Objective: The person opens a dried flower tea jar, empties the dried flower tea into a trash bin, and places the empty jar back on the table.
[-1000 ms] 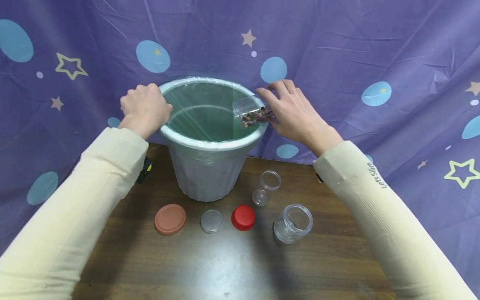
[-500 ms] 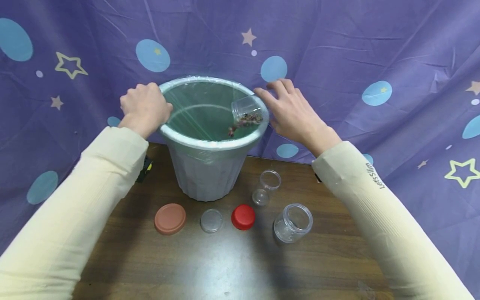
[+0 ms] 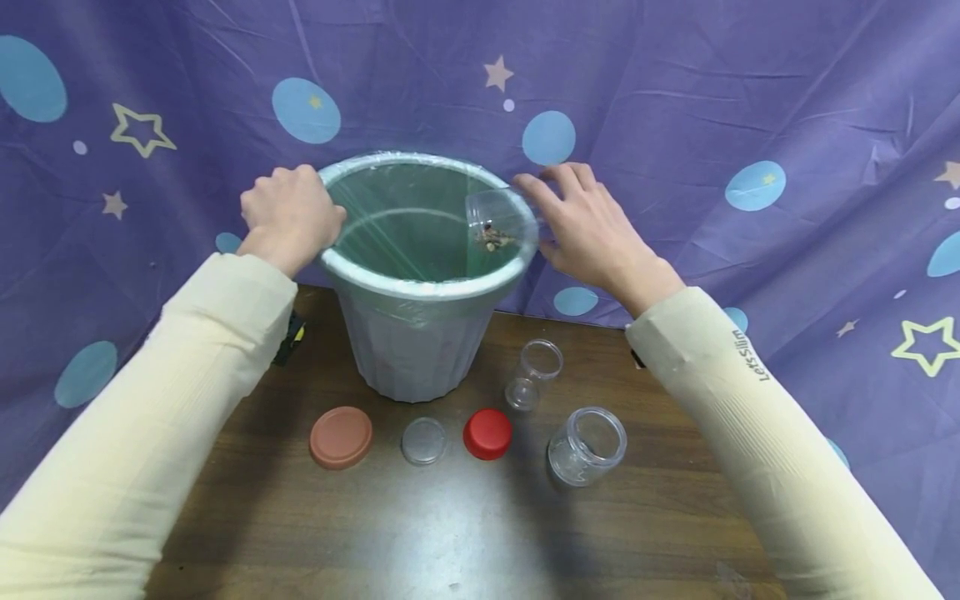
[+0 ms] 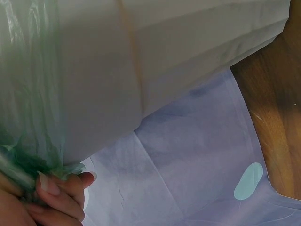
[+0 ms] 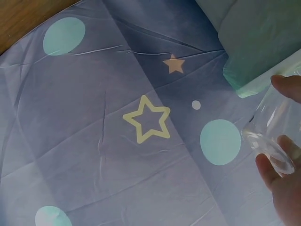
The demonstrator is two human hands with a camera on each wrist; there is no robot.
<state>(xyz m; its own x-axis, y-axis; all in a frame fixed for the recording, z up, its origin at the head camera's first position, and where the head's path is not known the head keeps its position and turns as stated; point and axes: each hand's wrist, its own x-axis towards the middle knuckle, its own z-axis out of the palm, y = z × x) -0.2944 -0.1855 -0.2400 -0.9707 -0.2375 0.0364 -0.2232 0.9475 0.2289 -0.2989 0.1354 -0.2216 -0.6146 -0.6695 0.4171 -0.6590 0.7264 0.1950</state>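
A grey trash bin (image 3: 416,354) stands upright, lined with a thin green plastic bag (image 3: 397,229). At the bin's left rim my left hand (image 3: 291,215) grips a bunched part of the bag; the left wrist view shows the fingers (image 4: 61,195) curled into the gathered plastic. My right hand (image 3: 588,227) holds a clear jar (image 3: 487,207) by its base end, tipped sideways over the right rim with its mouth toward the inside. A small heap of dried brown bits (image 3: 493,239) lies along the jar's lower wall. In the right wrist view, thumb and fingertips pinch the clear base (image 5: 270,146).
On the wooden table (image 3: 360,542) before the bin lie a pinkish lid (image 3: 341,437), a clear lid (image 3: 423,441) and a red cap (image 3: 487,434). Two clear jars, one slim (image 3: 531,375) and one wide (image 3: 587,447), stand at right. A purple patterned curtain (image 3: 660,100) hangs behind.
Dried bits have slid out of the tipped jar into the bin, so fewer lie inside it. The right hand has shifted the jar slightly back and forth. The left hand has stayed put.
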